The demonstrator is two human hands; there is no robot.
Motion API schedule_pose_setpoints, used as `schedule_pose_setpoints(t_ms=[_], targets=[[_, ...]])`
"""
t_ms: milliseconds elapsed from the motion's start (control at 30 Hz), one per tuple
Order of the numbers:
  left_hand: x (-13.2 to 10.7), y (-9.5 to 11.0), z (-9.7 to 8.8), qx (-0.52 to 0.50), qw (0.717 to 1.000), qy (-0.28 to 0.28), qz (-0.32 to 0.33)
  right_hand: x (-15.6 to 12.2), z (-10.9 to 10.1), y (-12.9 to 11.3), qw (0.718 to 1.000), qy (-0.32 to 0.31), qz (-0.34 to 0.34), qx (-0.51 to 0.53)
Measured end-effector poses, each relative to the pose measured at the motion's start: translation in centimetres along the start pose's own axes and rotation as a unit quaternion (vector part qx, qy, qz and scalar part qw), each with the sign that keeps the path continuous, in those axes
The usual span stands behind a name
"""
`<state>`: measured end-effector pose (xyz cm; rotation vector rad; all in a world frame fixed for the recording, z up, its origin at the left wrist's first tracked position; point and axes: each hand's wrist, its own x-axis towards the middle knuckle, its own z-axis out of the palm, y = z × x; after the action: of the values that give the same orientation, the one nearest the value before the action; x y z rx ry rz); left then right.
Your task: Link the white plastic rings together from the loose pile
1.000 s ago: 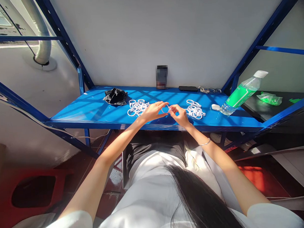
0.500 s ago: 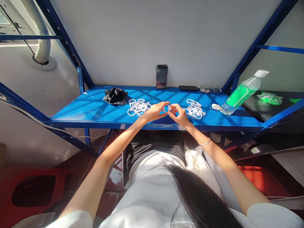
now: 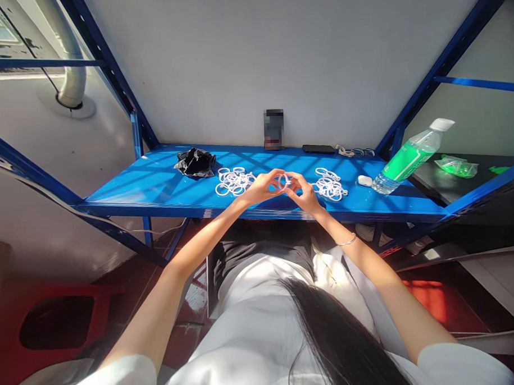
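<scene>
White ring [image 3: 287, 183], thin and closed, is between the two hands, raised just above the near edge of the blue worktop [image 3: 155, 185], roughly midway along it. The left hand [image 3: 263, 186] has its grip parted to about the ring's breadth, fingers above and thumb below, and appears to hold it from the left side. The right hand [image 3: 302, 192] has a narrower grip, thumb and forefinger pinched on the ring's right side; exactly where each fingertip presses is too small to tell.

A loop this slim is probably very light, so weight should matter little. It keeps a round outline here, yet similar loops in the left pile [image 3: 235, 182] and the right pile [image 3: 329, 185] lie in bent ovals, which suggests a soft, springy material rather than a rigid one. Breakage seems unlikely; if the surface is smooth, it could slip or twist under a loose pinch. The best hold is probably on the band itself, with thumb and fingertip at opposite sides, pressing lightly to avoid flattening the loop. In the piles the loops overlap, so an outer one is likely easier to take singly.
</scene>
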<state>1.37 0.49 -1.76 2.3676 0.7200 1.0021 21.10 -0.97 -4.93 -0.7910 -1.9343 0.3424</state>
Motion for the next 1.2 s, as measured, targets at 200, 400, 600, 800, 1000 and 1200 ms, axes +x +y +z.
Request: schedule_pose_setpoints(t_ms=[200, 400, 600, 800, 1000, 1200], targets=[[0.00, 0.09, 0.00, -0.010, 1.000, -0.008, -0.011, 0.02, 0.06, -0.01, 1.000, 0.012, -0.012, -0.009], [0.05, 0.15, -0.24, 0.004, 1.000, -0.022, -0.020, 0.06, 0.16, 0.00, 0.999, 0.038, -0.021, -0.009], [0.03, 0.19, -0.55, 0.004, 0.999, -0.033, -0.022, 0.14, 0.07, 0.02, 1.000, 0.022, -0.016, -0.016], [0.04, 0.39, -0.55, 0.019, 0.999, -0.035, -0.030, 0.07, 0.09, -0.14, 0.998, 0.035, -0.034, -0.024], [0.06, 0.67, -0.58, 0.039, 0.998, -0.038, -0.035, 0.03, 0.24, -0.09, 0.997, 0.060, -0.018, -0.042], [0.04, 0.65, -0.68, 0.088, 0.995, -0.031, -0.017, 0.02, 0.32, 0.16, 0.996, 0.065, -0.034, -0.051]])
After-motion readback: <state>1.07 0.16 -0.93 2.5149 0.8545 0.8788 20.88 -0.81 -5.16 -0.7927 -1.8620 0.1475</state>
